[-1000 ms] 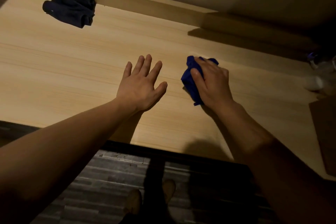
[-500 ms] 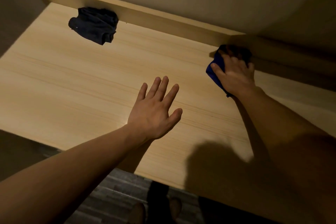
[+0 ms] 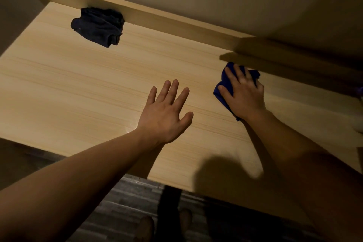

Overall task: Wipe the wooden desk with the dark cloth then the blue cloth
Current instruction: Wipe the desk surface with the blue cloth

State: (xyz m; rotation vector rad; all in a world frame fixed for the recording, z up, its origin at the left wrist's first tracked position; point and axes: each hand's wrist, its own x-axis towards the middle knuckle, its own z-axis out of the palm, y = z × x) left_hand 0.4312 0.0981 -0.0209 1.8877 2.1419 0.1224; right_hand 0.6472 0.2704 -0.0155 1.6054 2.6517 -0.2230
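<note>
The light wooden desk [image 3: 78,94] fills the view. A crumpled dark cloth [image 3: 98,25] lies on it at the back left, against the raised rail, with no hand on it. My right hand [image 3: 243,94] presses a bunched blue cloth [image 3: 221,92] onto the desk at the right, a little in front of the rail. Its fingers are spread over the cloth, and most of the cloth is hidden under the palm. My left hand [image 3: 163,116] rests flat on the desk's middle, fingers straight and spread, holding nothing.
A wooden back rail [image 3: 176,19] runs along the wall behind the desk. At the far right edge a pale, partly cut-off object [image 3: 360,92] stands in shadow. Below the desk's front edge are a dark striped floor [image 3: 127,202] and my feet [image 3: 145,226].
My right hand slid the blue cloth away to the back rail, then drew it a little back toward me. The left hand stayed flat on the desk. The dark cloth has not moved.
</note>
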